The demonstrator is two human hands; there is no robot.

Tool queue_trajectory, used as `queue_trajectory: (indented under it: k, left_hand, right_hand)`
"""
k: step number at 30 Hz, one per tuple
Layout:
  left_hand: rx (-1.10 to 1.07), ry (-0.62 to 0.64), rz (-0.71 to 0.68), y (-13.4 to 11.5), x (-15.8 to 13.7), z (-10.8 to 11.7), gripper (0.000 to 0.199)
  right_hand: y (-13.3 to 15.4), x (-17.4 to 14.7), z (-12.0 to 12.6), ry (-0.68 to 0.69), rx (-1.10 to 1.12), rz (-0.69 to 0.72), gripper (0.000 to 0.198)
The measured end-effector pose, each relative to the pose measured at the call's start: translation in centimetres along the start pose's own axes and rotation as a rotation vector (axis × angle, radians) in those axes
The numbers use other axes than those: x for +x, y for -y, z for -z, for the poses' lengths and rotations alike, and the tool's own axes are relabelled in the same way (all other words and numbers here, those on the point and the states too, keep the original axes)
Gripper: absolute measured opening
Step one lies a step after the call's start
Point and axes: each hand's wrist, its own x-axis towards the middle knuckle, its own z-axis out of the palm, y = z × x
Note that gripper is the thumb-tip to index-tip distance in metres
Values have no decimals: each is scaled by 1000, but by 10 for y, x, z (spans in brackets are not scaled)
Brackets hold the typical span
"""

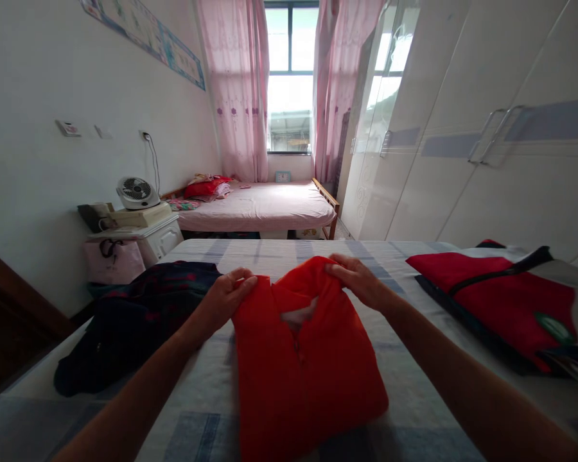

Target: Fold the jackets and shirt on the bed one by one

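An orange-red jacket [298,385], folded into a rough rectangle, lies in front of me on the bed [192,436] with its collar pointing away. My left hand [234,292] pinches the jacket's far left corner at the shoulder, thumb against fingers. On the other side, my right hand [354,276] grips the collar edge at the far right. A zip runs down from the neck opening, where a pale lining shows. The jacket's near edge runs out of the bottom of the view.
Dark clothing [130,321] is heaped on the left of the bed. Red folded clothing [501,289] with a black strap lies at the right. Beyond are a second bed [270,205], a fan [137,192] on a cabinet, and tall wardrobes [486,192] along the right wall.
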Motion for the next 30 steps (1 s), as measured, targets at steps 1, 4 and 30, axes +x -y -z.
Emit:
queue_trajectory:
  k: [1,4,30]
  left_hand:
    - [13,-17,44,9,7,-6,39]
    - [139,-72,91,33,27,-21,28]
    - [209,-91,66,50,-61,-19,72]
  right_hand:
    - [-8,9,-8,-10,-4,-79,31]
    - [-34,31,-30,-44,-123,-253,28]
    - [-51,-29,-15,-153,-72,-339,66]
